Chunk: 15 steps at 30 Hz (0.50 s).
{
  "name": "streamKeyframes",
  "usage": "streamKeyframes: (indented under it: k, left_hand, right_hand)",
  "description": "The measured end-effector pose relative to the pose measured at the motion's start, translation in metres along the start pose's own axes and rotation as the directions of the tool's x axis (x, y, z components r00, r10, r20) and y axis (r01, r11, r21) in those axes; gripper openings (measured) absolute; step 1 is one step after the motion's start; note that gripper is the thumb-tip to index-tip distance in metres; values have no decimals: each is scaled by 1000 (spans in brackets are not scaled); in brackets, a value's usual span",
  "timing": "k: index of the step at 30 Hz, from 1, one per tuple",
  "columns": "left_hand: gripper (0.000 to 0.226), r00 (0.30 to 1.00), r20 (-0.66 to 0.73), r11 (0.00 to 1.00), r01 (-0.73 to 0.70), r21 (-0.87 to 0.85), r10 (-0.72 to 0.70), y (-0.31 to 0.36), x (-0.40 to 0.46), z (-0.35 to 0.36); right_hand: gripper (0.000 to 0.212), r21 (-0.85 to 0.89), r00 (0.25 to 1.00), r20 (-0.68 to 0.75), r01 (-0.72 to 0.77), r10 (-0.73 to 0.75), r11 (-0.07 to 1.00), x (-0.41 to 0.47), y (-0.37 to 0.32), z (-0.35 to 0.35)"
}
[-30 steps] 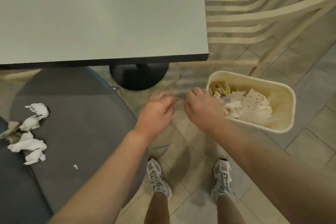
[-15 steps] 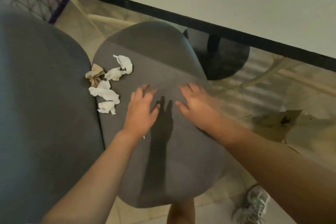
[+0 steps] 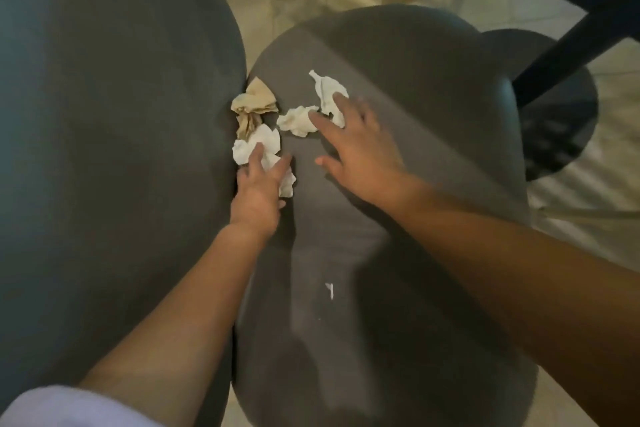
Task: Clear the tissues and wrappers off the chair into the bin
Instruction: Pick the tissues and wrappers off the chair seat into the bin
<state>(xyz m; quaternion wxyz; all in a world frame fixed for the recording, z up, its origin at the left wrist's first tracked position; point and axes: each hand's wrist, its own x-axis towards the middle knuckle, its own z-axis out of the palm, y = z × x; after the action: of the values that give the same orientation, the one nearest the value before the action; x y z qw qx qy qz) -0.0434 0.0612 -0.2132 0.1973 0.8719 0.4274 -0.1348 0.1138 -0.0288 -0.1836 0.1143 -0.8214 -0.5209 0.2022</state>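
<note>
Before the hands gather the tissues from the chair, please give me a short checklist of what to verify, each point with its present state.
1. Left hand on a tissue: ok, its fingers lie on the white tissue at the seat's back edge.
2. Right hand on a tissue: ok, its fingers touch the two white tissues mid-seat.
3. Tissues actually gripped: not ok, the fingers of both hands look spread, not closed round anything.
4. Brown wrapper covered: not ok, no hand touches it.
5. Small white scrap nearer the seat's front: not ok, untouched.
6. Bin within reach: cannot tell, it is out of view.
</note>
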Motion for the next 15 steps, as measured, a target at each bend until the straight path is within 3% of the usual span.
streamKeyframes:
  k: [5, 11, 15]
  left_hand:
    - [45, 996, -42, 996, -77, -41, 76, -5, 7, 10]
    - [27, 992, -26, 973, -126, -194, 123, -10, 6, 18]
    - [23, 984, 4, 975, -174, -139, 176, 0, -3, 26]
  right_hand:
    - [62, -42, 992, 124, 44, -38, 998, 38, -3, 10]
    - [50, 20, 981, 170, 92, -94, 996, 47, 0, 28]
    - [33, 77, 979, 176, 90, -102, 993, 35, 1, 30]
